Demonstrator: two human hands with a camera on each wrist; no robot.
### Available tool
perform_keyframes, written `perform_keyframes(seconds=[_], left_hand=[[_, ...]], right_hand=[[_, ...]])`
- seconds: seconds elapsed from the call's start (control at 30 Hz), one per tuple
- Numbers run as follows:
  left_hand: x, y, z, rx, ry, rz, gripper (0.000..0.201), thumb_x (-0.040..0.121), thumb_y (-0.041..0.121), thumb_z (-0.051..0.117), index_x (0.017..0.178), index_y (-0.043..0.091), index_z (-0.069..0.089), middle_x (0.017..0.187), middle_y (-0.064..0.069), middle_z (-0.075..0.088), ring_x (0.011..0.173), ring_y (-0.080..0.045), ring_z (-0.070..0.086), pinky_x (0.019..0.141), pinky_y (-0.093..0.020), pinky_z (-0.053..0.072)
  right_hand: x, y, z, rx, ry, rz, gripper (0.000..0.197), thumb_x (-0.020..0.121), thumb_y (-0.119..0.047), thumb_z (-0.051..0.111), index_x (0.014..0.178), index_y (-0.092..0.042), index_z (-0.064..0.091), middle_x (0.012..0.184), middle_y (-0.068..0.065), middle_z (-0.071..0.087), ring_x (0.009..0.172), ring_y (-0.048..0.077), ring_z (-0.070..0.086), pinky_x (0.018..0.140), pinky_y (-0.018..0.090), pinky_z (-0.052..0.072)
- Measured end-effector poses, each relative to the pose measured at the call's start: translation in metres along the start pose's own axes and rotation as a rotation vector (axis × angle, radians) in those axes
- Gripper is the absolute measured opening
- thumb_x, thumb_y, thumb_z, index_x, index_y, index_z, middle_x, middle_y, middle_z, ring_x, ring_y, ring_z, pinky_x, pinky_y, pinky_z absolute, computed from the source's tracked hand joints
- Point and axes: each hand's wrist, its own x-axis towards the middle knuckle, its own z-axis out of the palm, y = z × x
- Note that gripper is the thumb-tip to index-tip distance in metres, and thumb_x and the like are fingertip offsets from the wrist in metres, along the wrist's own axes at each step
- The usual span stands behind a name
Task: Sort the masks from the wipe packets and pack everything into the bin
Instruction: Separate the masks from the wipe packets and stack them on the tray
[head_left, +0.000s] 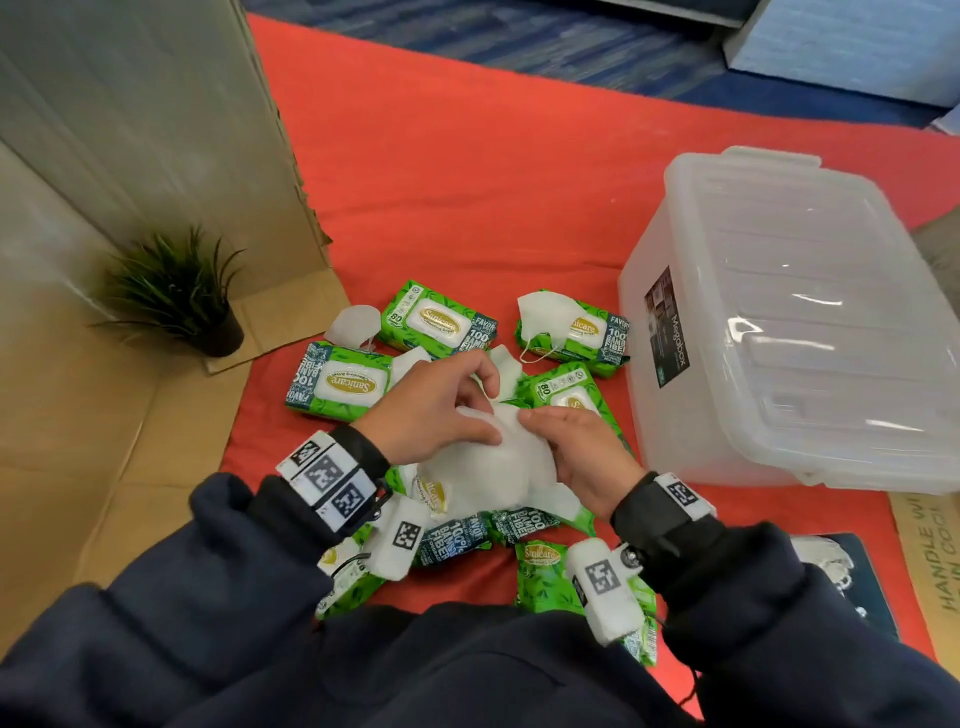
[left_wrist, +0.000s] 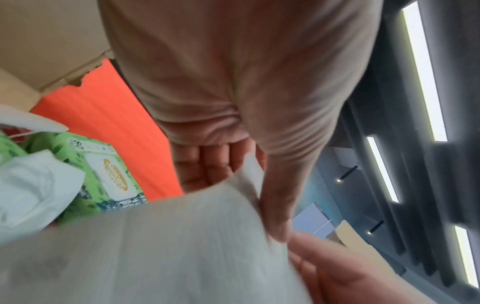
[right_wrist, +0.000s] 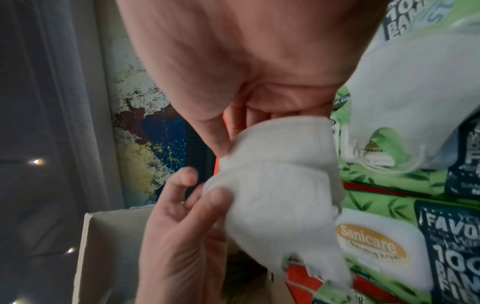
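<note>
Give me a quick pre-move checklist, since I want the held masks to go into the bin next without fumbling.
1. Grip on the held masks: both the left hand and the right hand hold them. Ok.
2. Bin open: its lid is on. Not ok.
3. A free hand for the lid: both are busy. Not ok.
4. All masks gathered: one lies on a wipe packet by the bin, another mask on the cloth. Not ok.
5. Bin contents: nothing is clear through the cloudy plastic. Cannot tell.

We pinch a white mask (head_left: 498, 457) between our left hand (head_left: 431, 410) and right hand (head_left: 582, 457) above green wipe packets (head_left: 343, 384), the lidded bin (head_left: 789, 322) beside us
</note>
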Motion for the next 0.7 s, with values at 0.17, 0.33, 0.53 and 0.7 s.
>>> perform_keyframes(seconds=[0.17, 0.33, 0.53, 0.7], left_hand=[[0.008, -0.022, 0.016, -0.081, 0.164, -0.012, 0.052, 0.066, 0.026, 0.096, 0.1, 0.03, 0.057, 0.092, 0.002, 0.071, 0.085, -0.021, 0.066, 0.072, -0.035, 0.052], [-0.004, -0.035, 0.024, -0.359, 0.105, -0.102, 0.041, 0.079, 0.012, 0.087, 0.117, 0.017, 0.073, 0.106, 0.0, 0.076, 0.093, -0.011, 0.07, 0.081, -0.022, 0.055], [-0.013, -0.051, 0.034, -0.402, 0.244, -0.169, 0.011, 0.078, 0.008, 0.086, 0.083, 0.004, 0.077, 0.078, -0.01, 0.072, 0.073, -0.015, 0.064, 0.073, -0.029, 0.051], [-0.013, -0.055, 0.036, -0.41, 0.269, -0.187, 0.021, 0.077, 0.011, 0.088, 0.085, -0.002, 0.074, 0.079, -0.018, 0.07, 0.074, -0.016, 0.061, 0.073, -0.031, 0.049]], right_hand=[[-0.012, 0.009, 0.007, -0.003, -0.028, -0.158, 0.019, 0.084, -0.007, 0.078, 0.102, -0.005, 0.074, 0.101, 0.022, 0.076, 0.085, 0.028, 0.072, 0.074, 0.037, 0.06], [-0.013, 0.021, 0.004, -0.039, -0.028, -0.201, 0.023, 0.09, 0.003, 0.07, 0.11, -0.009, 0.069, 0.096, 0.017, 0.078, 0.082, 0.026, 0.074, 0.069, 0.032, 0.057], [-0.016, 0.03, 0.003, -0.057, 0.029, -0.194, 0.024, 0.089, 0.0, 0.074, 0.112, 0.0, 0.066, 0.095, 0.021, 0.077, 0.081, 0.028, 0.073, 0.069, 0.037, 0.057], [-0.016, 0.036, 0.004, -0.053, 0.134, -0.187, 0.017, 0.082, -0.003, 0.082, 0.091, 0.004, 0.07, 0.089, 0.024, 0.069, 0.084, 0.031, 0.066, 0.072, 0.046, 0.057]])
